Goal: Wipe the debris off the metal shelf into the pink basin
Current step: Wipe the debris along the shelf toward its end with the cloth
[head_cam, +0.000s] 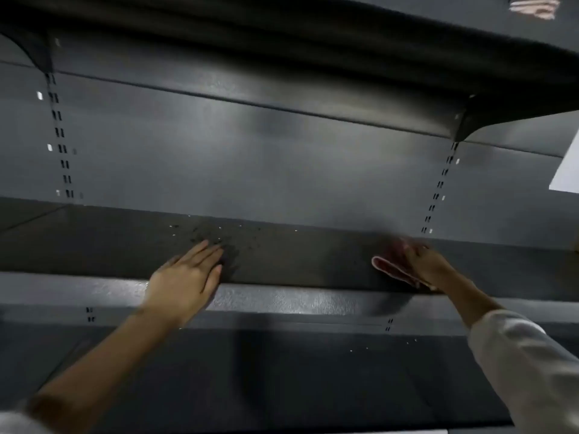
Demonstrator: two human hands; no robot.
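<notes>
The dark grey metal shelf (297, 261) runs across the middle of the view. Small dark and pale specks of debris (219, 234) lie scattered on it left of centre. My left hand (188, 277) rests flat on the shelf's front edge, fingers together, fingertips at the edge of the debris. My right hand (429, 264) presses a reddish-pink cloth (393, 267) onto the shelf at the right; that area is blurred. The pink basin is not in view.
An upper shelf (313, 42) overhangs the top of the view, held by brackets (466, 126) on slotted uprights. A lower shelf (282, 371) below carries a few pale specks. Something pinkish (532, 7) lies on the upper shelf at top right.
</notes>
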